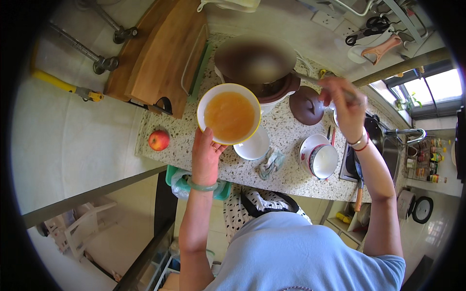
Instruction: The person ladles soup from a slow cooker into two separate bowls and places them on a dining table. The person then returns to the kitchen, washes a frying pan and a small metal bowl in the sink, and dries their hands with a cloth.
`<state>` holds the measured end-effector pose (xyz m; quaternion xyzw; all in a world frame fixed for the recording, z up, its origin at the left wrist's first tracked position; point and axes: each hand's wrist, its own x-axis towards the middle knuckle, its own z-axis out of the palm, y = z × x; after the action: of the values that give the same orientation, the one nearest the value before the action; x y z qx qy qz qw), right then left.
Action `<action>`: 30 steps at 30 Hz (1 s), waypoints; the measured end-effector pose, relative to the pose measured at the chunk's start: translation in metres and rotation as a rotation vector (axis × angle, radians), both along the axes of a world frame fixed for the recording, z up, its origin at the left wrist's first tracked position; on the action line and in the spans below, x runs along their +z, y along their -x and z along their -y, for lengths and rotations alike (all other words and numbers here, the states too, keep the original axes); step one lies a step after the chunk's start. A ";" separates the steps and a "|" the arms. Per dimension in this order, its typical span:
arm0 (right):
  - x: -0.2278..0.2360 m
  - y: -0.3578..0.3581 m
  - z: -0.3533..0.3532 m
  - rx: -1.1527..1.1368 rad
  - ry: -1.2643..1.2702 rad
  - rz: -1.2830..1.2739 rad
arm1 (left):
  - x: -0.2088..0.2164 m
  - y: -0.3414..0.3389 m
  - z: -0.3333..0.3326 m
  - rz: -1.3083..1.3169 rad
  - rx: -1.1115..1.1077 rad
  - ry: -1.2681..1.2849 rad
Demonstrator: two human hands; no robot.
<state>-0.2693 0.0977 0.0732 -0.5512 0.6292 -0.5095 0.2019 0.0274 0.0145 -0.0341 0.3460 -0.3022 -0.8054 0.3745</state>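
My left hand [208, 154] holds a yellow-rimmed white bowl [200, 114] from below, with the thumb at its rim. Orange-brown soup [229, 115] fills much of the bowl. Raised on the right, my right hand [343, 104] is closed round the handle of a long ladle [310, 79]; its head runs into a brown blurred patch above the pot. The uncovered stew pot [286, 91], brown inside a white housing, stands behind the bowl and is partly hidden by it and the blur. Beside the pot lies its dark brown lid [307, 105].
A white dish [253, 144] and a crumpled cloth [272, 164] lie near the counter's front. Stacked bowls [324, 161] stand right of them, before the sink [398, 157] with a pan. An apple [158, 140] sits left, below wooden cutting boards [165, 58].
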 end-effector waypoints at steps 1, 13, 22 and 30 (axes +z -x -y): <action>-0.006 0.004 0.001 0.064 0.050 -0.300 | -0.003 -0.003 0.001 -0.009 0.000 -0.018; -0.046 -0.016 0.040 0.260 0.249 -0.819 | -0.008 -0.015 0.001 -0.017 0.080 -0.058; -0.080 -0.033 0.066 0.197 0.167 -0.829 | -0.009 -0.011 -0.002 -0.049 0.097 -0.014; -0.069 -0.030 0.081 -0.025 -0.241 -0.125 | -0.003 -0.011 0.000 -0.026 0.100 0.055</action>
<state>-0.2388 0.0166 0.0045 -0.5456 0.7040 -0.3974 0.2207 0.0382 0.0150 -0.0370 0.3396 -0.3019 -0.7816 0.4274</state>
